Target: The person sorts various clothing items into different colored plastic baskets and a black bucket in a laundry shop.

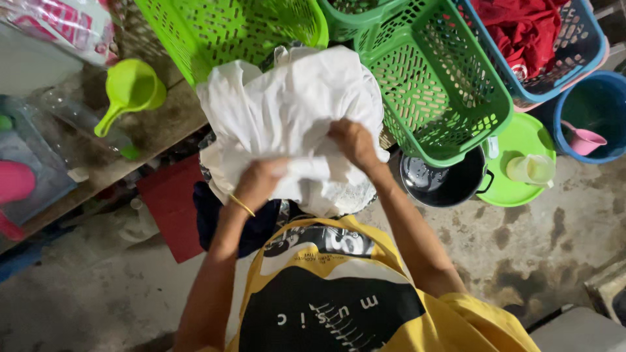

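A bunched white cloth (287, 111) fills the middle of the head view. My left hand (259, 181) grips a twisted fold at its lower edge; a thin yellow bangle sits on that wrist. My right hand (352, 142) clutches the same cloth a little higher and to the right. Both fists are closed into the fabric, close together. The cloth hides whatever lies under it. My yellow and black shirt shows at the bottom.
Green slotted baskets (443, 91) stand above and right. A blue basket (574, 45) holds red clothes. A black pot (443, 186), green basin (521, 140) with a clear jug, blue bucket (596, 114), and green scoop (130, 88) on a bench surround me. Stained concrete floor below.
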